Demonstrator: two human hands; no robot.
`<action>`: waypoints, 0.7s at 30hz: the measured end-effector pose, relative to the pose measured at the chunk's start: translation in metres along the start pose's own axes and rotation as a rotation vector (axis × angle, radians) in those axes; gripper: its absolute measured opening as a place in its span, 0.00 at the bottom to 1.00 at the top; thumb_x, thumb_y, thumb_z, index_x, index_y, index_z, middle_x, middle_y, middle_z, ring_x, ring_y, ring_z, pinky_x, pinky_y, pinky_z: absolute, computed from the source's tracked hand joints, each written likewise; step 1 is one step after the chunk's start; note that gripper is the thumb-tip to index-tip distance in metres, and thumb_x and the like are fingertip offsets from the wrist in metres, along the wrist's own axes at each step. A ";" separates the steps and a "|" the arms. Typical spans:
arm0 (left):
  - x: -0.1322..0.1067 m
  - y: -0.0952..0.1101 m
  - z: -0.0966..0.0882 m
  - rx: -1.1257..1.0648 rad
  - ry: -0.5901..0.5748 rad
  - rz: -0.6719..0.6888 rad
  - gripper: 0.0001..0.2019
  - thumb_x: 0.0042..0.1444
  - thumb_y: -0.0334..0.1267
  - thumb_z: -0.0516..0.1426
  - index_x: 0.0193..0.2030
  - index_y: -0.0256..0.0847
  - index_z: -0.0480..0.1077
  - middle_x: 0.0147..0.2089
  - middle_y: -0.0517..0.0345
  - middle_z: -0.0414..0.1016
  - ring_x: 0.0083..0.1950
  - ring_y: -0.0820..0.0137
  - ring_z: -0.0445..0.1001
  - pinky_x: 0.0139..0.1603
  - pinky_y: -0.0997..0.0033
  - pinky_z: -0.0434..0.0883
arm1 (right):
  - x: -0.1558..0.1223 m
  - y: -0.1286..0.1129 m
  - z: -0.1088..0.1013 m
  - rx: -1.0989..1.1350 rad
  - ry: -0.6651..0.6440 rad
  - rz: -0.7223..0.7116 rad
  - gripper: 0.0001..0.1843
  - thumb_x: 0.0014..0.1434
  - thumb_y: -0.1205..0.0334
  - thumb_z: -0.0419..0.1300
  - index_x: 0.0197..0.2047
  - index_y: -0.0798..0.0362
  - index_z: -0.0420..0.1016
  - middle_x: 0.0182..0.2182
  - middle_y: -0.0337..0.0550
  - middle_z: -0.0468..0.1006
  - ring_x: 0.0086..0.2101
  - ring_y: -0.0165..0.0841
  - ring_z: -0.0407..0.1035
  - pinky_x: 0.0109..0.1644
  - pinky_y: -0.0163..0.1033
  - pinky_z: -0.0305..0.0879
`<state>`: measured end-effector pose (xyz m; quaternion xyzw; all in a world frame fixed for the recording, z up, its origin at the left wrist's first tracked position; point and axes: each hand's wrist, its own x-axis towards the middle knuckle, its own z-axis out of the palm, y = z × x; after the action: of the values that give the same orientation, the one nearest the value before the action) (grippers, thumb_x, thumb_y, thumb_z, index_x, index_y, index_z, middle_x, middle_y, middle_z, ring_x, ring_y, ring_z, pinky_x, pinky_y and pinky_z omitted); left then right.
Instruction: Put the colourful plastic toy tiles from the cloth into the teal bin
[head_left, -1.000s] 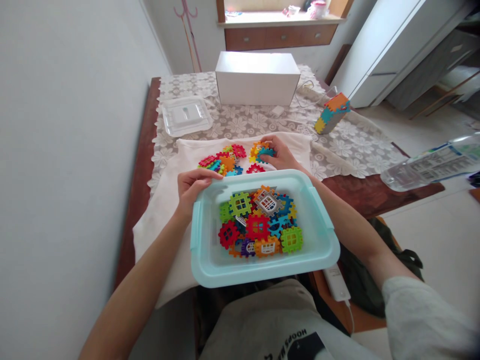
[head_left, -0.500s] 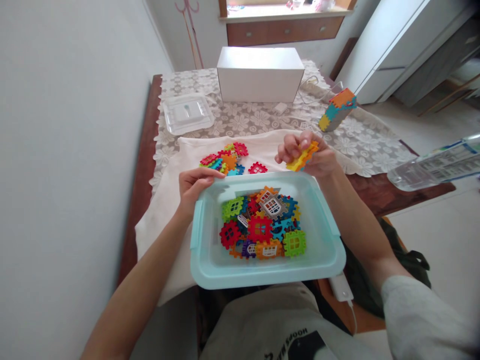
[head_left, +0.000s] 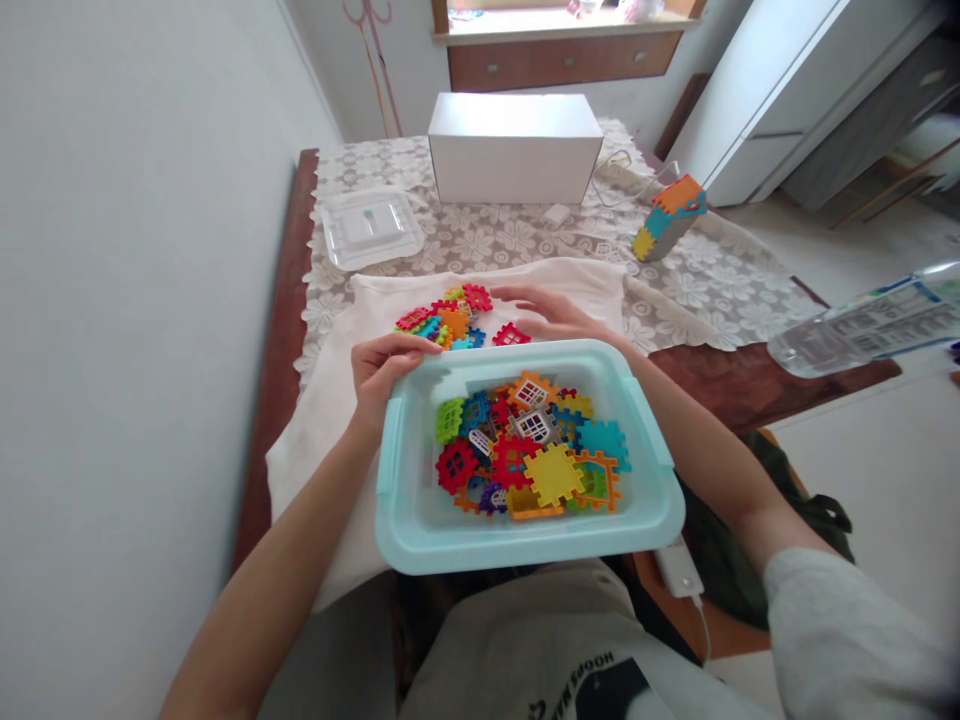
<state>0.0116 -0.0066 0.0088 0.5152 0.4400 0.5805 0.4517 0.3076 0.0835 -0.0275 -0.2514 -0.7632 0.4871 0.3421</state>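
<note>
A pale blue plastic bin (head_left: 420, 520) rests at the table's near edge, over my lap, and holds several coloured interlocking tiles (head_left: 536, 450). My left hand (head_left: 382, 365) grips the bin's far left rim. My right hand (head_left: 544, 312) lies open and flat on the white cloth (head_left: 337, 380) just beyond the bin, fingers stretched toward a loose red tile (head_left: 511, 336). A small heap of coloured tiles (head_left: 442, 320) sits on the cloth to its left.
A clear lid (head_left: 369, 230) and a white box (head_left: 514, 148) stand further back on the lace tablecloth. A tower of joined tiles (head_left: 667, 218) stands at the right. A plastic bottle (head_left: 862, 325) juts in from the right. A wall runs along the left.
My right hand lifted a handful of tiles off the cloth, let them fall into the bin, and has gone back to the cloth with nothing in it. The left hand stayed on the rim.
</note>
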 end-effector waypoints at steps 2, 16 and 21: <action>0.000 -0.002 -0.001 0.010 0.014 0.000 0.09 0.44 0.39 0.64 0.27 0.45 0.89 0.26 0.54 0.84 0.24 0.71 0.69 0.24 0.72 0.62 | 0.004 0.016 0.008 -0.311 -0.155 0.037 0.37 0.70 0.41 0.68 0.77 0.42 0.71 0.84 0.51 0.54 0.83 0.52 0.43 0.87 0.63 0.34; 0.000 -0.006 -0.001 0.019 0.071 -0.008 0.09 0.45 0.39 0.64 0.28 0.44 0.88 0.24 0.56 0.80 0.24 0.71 0.66 0.25 0.71 0.58 | 0.016 0.039 0.007 -0.309 -0.139 0.012 0.28 0.65 0.34 0.64 0.50 0.52 0.79 0.52 0.52 0.81 0.49 0.43 0.74 0.63 0.50 0.72; 0.000 -0.006 -0.002 0.004 0.071 -0.017 0.08 0.45 0.38 0.65 0.28 0.44 0.88 0.23 0.57 0.79 0.24 0.71 0.65 0.26 0.71 0.57 | 0.009 0.025 0.014 -0.239 -0.072 -0.013 0.23 0.69 0.38 0.63 0.53 0.48 0.79 0.52 0.50 0.81 0.52 0.46 0.74 0.65 0.52 0.71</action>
<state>0.0103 -0.0056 0.0030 0.4915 0.4614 0.5934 0.4398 0.2922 0.0918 -0.0520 -0.2680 -0.8292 0.3990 0.2853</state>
